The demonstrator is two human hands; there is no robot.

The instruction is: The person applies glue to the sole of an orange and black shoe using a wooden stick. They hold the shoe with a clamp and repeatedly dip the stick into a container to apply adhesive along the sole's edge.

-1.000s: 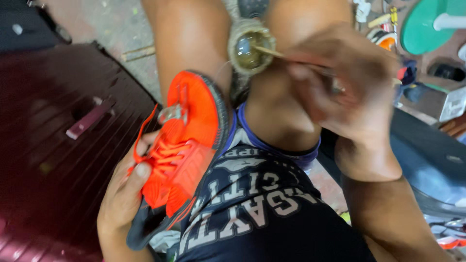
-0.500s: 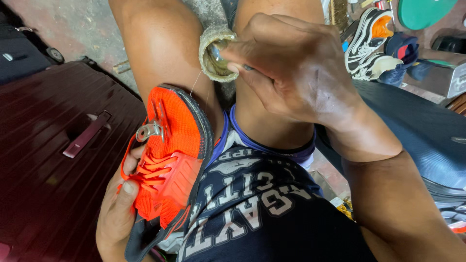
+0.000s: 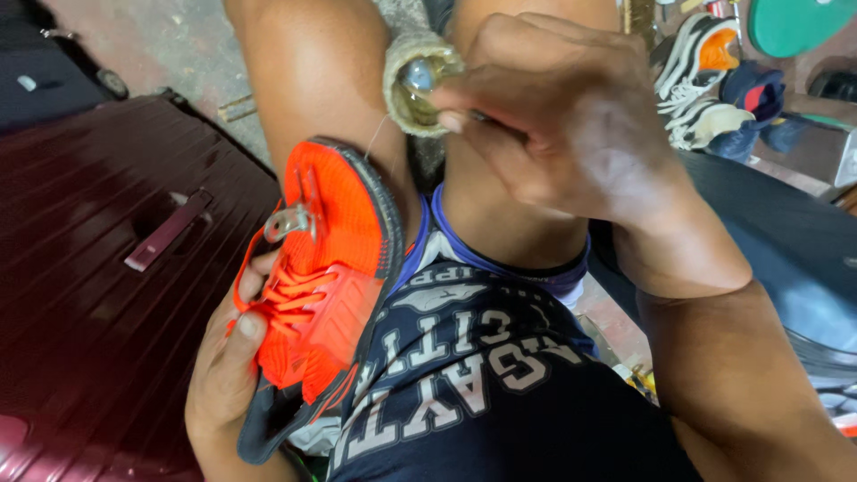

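Note:
My left hand [image 3: 230, 370] grips an orange sports shoe [image 3: 323, 295] with a dark sole edge, pressed against my left thigh, toe pointing up. A small metal clip [image 3: 290, 219] sits on the shoe's orange mesh upper. My right hand [image 3: 558, 120] is closed around a thin stick-like tool, its tip dipped in a small round grubby pot [image 3: 418, 82] wedged between my knees. A fine thread [image 3: 379, 138] runs from the pot area down toward the shoe.
A dark maroon ribbed suitcase [image 3: 107, 295] with a handle lies at left. White, orange and dark shoes [image 3: 714, 76] are piled at upper right beside a green round object [image 3: 799, 22]. Bare concrete floor [image 3: 170, 45] shows at top left.
My right hand has moved in over the pot, now covering most of it. The view has shifted, so the shoe sits lower and more centred.

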